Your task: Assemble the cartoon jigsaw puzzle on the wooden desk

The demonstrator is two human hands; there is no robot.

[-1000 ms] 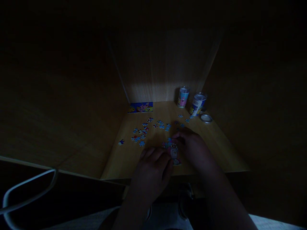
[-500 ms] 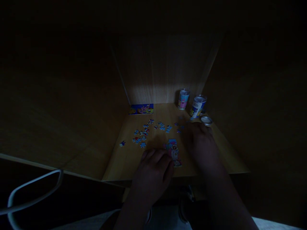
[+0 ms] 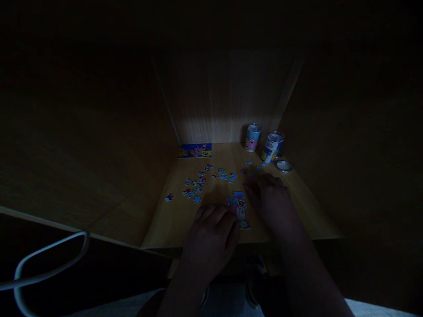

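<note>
A joined section of jigsaw puzzle (image 3: 240, 207), showing a cartoon figure in pink, white and blue, lies near the board's front edge. My left hand (image 3: 211, 233) rests at its left side, fingers curled together over its lower left edge and covering part of it. My right hand (image 3: 272, 198) is just right of the section, low over the board. Its fingers are bent and a digit stretches left, apart from the others; no piece shows in it. Loose jigsaw pieces (image 3: 222, 173) lie beyond both hands, with a mixed cluster (image 3: 194, 188) to the left.
Two picture cans with clear lids, one pink and blue (image 3: 252, 138) and one dark blue (image 3: 272, 147), stand at the back right. A round lid (image 3: 283, 166) lies near them. A picture card (image 3: 194, 150) lies back left. Wooden walls enclose the board; a white cable (image 3: 49, 255) hangs lower left.
My right hand has drawn slightly left, towards the joined section, uncovering small blue pieces near the cans. A loose piece beside its fingers is no longer visible. My left hand stays put.
</note>
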